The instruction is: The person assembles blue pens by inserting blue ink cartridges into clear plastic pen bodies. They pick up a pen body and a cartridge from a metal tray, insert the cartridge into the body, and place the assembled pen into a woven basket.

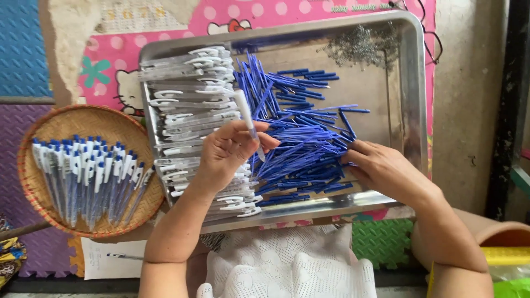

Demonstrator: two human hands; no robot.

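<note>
Pink dotted matting [309,14] is spread under a wide metal tray [411,83], with coloured foam tiles [25,49] laid around it. A clear pen barrel [245,118] is pinched between the thumb and fingers of the left hand [229,152], held up just above the middle of the tray and tilted so that its lower end points down toward the blue parts. The right hand [381,168] is laid on the right edge of a loose heap of blue refills [301,138], its fingers curled onto a few of them; whether any is gripped cannot be told. Stacked rows of clear barrels with white clips [190,110] are kept along the tray's left side, touching the blue heap. A small pile of metal springs [359,44] is seen in the tray's far right corner. Well to the left, finished blue-and-white pens [88,176] are gathered in a round woven basket [83,118]. White lace cloth [292,265] is draped below the tray, near the forearms.
</note>
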